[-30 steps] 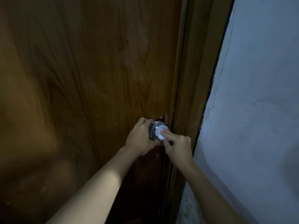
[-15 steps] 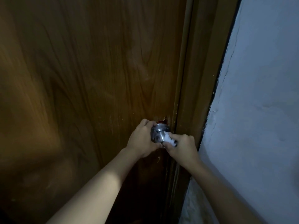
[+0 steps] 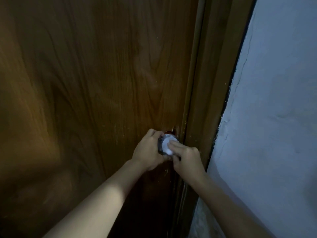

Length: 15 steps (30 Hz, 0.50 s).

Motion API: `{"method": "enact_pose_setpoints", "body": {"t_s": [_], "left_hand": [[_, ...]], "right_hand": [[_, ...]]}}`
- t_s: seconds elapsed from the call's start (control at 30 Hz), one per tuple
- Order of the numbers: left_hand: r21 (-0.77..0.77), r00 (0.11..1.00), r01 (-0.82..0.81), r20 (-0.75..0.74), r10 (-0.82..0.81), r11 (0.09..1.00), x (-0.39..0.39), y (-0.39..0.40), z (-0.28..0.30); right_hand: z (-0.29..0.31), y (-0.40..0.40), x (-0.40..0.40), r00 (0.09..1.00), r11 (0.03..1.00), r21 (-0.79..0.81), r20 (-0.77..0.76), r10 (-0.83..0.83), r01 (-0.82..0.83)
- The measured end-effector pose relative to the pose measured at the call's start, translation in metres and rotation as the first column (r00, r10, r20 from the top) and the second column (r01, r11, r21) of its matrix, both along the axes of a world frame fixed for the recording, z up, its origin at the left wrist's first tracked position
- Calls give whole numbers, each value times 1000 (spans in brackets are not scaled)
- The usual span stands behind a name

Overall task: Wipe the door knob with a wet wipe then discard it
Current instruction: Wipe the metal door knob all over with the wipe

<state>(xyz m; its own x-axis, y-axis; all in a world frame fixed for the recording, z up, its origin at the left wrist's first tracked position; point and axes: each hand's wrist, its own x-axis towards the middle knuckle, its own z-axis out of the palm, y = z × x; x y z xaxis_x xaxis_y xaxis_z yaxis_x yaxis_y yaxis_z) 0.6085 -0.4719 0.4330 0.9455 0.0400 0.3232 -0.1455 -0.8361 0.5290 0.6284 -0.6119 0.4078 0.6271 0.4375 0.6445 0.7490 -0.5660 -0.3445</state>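
Note:
A round silver door knob sticks out of the brown wooden door near its right edge. My left hand grips the knob from the left side. My right hand presses a small white wet wipe flat against the knob's front face with its fingers. Most of the knob is hidden under the wipe and my fingers.
The brown door frame runs down just right of the knob. A pale blue-white plastered wall with cracks along its edge fills the right side. The scene is dim.
My right hand has moved the wipe from the knob's lower right side up onto its front face. My left hand has kept its hold on the knob.

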Motion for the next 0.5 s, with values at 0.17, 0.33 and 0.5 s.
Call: {"method": "enact_pose_setpoints", "body": {"t_s": [0.17,0.33,0.5], "left_hand": [[1,1000,-20,-4,20,1000,-1,-1,1],[-4,1000,-17,-20,17,1000,-1,-1,1],[9,1000,-22,-15,22,1000,-1,-1,2]], "right_hand": [[-14,-4,-1,941,973,133,-309,-141,189],[-16,0,-4,960,973,208,-279,-34,95],[-14,1,-12,551,747,587,-752,361,312]]}}
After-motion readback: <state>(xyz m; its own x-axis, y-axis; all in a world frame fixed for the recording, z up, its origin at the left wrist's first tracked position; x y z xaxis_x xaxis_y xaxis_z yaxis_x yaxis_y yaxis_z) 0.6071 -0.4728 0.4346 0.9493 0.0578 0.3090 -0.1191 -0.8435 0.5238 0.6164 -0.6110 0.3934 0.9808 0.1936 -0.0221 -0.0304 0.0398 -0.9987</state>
